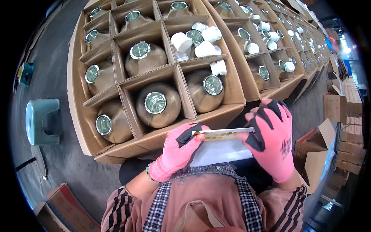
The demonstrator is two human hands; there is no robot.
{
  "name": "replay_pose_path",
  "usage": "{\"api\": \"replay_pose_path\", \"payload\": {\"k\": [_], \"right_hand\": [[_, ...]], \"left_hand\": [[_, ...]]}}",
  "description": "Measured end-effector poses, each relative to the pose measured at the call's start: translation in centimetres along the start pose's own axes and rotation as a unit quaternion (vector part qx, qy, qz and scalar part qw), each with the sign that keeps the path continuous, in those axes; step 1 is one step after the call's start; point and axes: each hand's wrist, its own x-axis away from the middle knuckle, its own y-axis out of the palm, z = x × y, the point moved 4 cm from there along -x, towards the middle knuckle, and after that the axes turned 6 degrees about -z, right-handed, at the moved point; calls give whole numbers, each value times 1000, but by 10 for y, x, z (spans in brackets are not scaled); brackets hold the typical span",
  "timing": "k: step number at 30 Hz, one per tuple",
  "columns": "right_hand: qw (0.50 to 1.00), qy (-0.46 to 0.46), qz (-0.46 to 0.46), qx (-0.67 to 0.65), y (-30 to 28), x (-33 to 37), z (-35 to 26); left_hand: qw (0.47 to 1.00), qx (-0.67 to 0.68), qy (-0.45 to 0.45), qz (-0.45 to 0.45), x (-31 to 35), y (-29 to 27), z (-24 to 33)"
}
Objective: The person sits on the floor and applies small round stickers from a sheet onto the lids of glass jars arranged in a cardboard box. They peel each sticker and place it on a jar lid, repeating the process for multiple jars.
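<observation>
The person holds a white sticker sheet (222, 147) w/ a row of small round gold stickers along its top edge, just below the near edge of the big cardboard box (154, 135). Left hand (178, 152), in a pink glove w/ black fingertips, has its grip pinched on the sheet's left end, fingertips at the sticker row. Right hand (272, 137), same glove, has its grip curled over the sheet's right end, thumb pressed on the front.

The box is split by cardboard dividers into cells; each cell holds a brown round jar (156, 104) w/ a silvery foil-sealed mouth. One cell further back in the box holds loose white caps (199, 40); a single white cap (218, 67) rests by the jar in the near-right cell. More boxes like it run off behind and right of it. Left of the box, on the grey floor, stands a green plastic stool (40, 120). Right of it are small open cartons (320, 150).
</observation>
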Motion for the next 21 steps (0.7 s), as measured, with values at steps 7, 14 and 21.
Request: {"api": "replay_pose_path", "payload": {"k": [7, 14, 21], "right_hand": [[975, -148, 16, -162, 26, -9, -30], [965, -195, 60, -165, 29, -14, -32], [957, -223, 70, -172, 20, -20, -33]], "left_hand": [[999, -16, 42, -11, 7, 5, 7], [999, -11, 26, -29, 11, 0, 8], [992, 108, -61, -5, 9, 0, -9]]}}
